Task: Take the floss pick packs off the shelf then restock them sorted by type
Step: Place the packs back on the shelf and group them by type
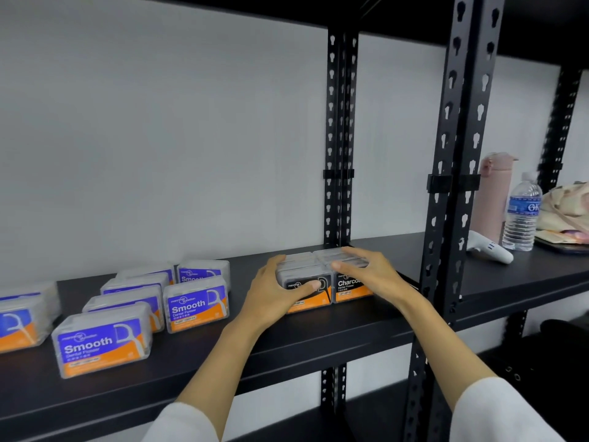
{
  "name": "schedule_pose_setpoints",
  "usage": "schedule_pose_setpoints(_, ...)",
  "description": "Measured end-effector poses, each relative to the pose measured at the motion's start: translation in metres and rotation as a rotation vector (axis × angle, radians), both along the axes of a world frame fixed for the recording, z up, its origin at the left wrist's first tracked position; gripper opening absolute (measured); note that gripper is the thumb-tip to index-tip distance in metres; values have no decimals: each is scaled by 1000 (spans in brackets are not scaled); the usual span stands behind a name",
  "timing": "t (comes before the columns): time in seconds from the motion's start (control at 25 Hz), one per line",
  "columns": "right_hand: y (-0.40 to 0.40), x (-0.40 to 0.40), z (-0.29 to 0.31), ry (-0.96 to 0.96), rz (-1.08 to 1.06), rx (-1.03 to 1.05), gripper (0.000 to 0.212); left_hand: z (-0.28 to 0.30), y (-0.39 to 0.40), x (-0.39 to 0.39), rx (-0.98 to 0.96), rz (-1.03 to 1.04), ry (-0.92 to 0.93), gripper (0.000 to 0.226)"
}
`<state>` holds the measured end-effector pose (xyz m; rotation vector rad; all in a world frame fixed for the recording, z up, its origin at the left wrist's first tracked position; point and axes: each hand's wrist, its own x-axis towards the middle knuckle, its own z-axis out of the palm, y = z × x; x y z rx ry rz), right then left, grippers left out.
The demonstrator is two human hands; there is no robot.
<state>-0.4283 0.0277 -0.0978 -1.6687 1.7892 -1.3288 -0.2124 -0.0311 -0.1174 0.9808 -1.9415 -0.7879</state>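
Note:
Several black-and-orange Charcoal floss pick packs (pixel 350 287) stand grouped on the black shelf (pixel 287 342), right of centre by the rack's upright. My left hand (pixel 277 288) lies against the group's left side, thumb across the front of the left pack. My right hand (pixel 366 266) rests on top of the right packs, fingers stretched over the lids. Several blue-and-orange Smooth floss pick packs (pixel 103 344) sit in loose rows on the shelf's left half, one more at the left frame edge.
A black slotted upright (pixel 452 193) separates this bay from the right one, where a pink flask (pixel 492 199), a water bottle (pixel 522 215), a white handheld device (pixel 490 250) and a beige bag (pixel 570 202) stand. A white wall backs the shelf.

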Motion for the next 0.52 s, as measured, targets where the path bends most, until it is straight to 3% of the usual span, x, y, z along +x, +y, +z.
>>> schedule_pose_setpoints(0.52,49,29,5,75,-27,4,83,5,39,28,29,-54,-77,92)
